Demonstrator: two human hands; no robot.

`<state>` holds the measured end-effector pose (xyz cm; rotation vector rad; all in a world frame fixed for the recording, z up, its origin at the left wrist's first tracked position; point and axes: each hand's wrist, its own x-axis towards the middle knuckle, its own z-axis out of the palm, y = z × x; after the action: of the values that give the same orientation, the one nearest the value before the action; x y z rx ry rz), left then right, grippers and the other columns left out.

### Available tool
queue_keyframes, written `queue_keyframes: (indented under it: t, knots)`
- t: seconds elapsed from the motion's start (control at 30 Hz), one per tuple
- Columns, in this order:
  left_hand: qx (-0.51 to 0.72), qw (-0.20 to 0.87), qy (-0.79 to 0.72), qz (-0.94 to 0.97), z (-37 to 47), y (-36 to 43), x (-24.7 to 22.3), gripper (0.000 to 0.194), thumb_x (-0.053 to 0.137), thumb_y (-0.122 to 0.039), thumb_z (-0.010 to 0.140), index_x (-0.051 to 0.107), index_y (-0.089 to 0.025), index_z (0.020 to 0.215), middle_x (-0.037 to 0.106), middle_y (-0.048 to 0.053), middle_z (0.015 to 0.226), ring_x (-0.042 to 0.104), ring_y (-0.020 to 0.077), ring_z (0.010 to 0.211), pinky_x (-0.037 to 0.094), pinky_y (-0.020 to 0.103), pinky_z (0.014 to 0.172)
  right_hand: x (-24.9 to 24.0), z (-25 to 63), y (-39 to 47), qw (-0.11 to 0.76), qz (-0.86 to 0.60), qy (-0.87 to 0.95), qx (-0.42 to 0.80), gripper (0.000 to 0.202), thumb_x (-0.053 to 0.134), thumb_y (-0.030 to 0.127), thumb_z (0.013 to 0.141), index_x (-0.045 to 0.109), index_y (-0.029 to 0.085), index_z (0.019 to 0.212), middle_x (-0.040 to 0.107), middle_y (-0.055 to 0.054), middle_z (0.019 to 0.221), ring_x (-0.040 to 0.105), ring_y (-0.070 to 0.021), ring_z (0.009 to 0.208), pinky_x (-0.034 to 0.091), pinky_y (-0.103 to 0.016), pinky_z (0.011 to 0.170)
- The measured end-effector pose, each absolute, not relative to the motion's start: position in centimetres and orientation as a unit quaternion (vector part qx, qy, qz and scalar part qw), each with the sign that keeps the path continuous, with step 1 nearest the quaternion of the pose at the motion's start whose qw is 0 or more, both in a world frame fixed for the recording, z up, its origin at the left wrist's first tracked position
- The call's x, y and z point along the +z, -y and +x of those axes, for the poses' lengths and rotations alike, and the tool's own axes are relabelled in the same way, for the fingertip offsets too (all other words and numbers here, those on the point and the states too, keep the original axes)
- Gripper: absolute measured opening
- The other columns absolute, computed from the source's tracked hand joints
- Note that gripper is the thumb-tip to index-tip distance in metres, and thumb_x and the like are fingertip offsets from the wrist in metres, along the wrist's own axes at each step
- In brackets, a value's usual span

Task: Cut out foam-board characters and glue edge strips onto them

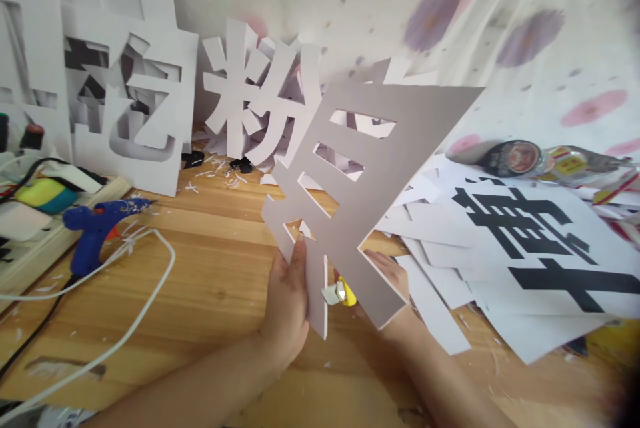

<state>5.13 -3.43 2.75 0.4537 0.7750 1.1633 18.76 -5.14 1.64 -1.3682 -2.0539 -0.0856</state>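
A large cut-out character of white foam board [363,175] is held up over the table, tilted, with several slots cut through it. My left hand [290,288] is closed on its lower left leg, the thumb lying flat on the near face. Behind the board, my right hand [390,275] is mostly hidden, closed around a yellow utility knife [349,293]. Its broad metal blade shows in the gap between the two lower legs, touching or very near the inner edge of the left leg. Most of the knife's handle is out of sight.
A blue glue gun [95,228] lies at left beside a white cable [167,275]. Cut-out boards [170,115] and another white character [240,95] stand at the back. Printed sheets [485,308] and a bottle [575,165] lie at right. Scraps litter the wooden table [200,248].
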Motion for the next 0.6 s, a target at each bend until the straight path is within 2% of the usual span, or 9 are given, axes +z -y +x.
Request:
queue_keyframes:
  t: [0.1,0.3,0.47,0.6]
  knots:
    - [0.527,0.742,-0.36,0.207,5.16,3.5,2.67,0.028,0.06,-0.044,0.076,0.05,-0.018,0.079,0.049,-0.004,0.057,0.047,0.0085,0.048,0.037,0.019,0.045,1.62,18.44,5.28,0.332,-0.513,0.791,-0.021,0.009,0.044,0.013,0.058,0.047,0.021,0.061,0.047,0.001,0.054,0.042,-0.0136,0.049,0.029,-0.026,0.049]
    - [0.525,0.733,-0.377,0.214,5.24,3.56,2.61,0.029,0.06,-0.045,0.075,0.05,-0.019,0.084,0.05,-0.006,0.055,0.045,0.0082,0.045,0.036,0.019,0.045,1.64,18.1,5.24,0.352,-0.513,0.782,-0.026,0.008,0.043,0.013,0.06,0.045,0.021,0.059,0.047,0.0,0.053,0.041,-0.0134,0.048,0.029,-0.026,0.049]
    - [0.525,0.734,-0.368,0.225,5.27,3.7,2.53,0.024,0.055,-0.043,0.08,0.05,-0.02,0.085,0.053,-0.004,0.058,0.049,0.0084,0.049,0.037,0.018,0.047,1.7,18.6,4.79,0.352,-0.509,0.784,-0.044,0.009,0.041,0.012,0.06,0.044,0.02,0.056,0.047,0.001,0.051,0.04,-0.0121,0.046,0.027,-0.025,0.048]
    - [0.521,0.719,-0.393,0.241,5.25,3.78,2.34,0.028,0.055,-0.044,0.08,0.051,-0.02,0.093,0.057,-0.003,0.067,0.054,0.01,0.059,0.042,0.019,0.053,1.61,19.06,4.62,0.365,-0.518,0.77,-0.069,0.011,0.043,0.013,0.067,0.051,0.019,0.064,0.049,0.001,0.052,0.044,-0.0127,0.049,0.03,-0.024,0.051]
